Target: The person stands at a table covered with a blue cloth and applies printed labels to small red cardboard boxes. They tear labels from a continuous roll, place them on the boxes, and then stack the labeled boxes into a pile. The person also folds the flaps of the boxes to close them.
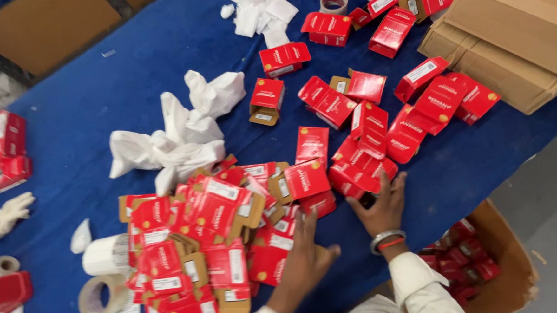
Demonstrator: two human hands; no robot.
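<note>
My left hand (303, 259) lies flat, fingers spread, on the edge of a heap of flattened red cartons (204, 235) on the blue table (104, 96). My right hand (384, 203), with a metal bangle and a red band at the wrist, rests open against folded red boxes (354, 173) near the table's front edge. Neither hand grips anything. More assembled red boxes (420, 113) are scattered beyond my right hand.
Crumpled white wrapping (178, 132) lies left of the boxes. Tape rolls (103, 293) and a white paper roll (105, 254) sit at the lower left. Brown cardboard cartons (507, 41) stand at the top right. An open carton of red boxes (476, 262) stands beside the table.
</note>
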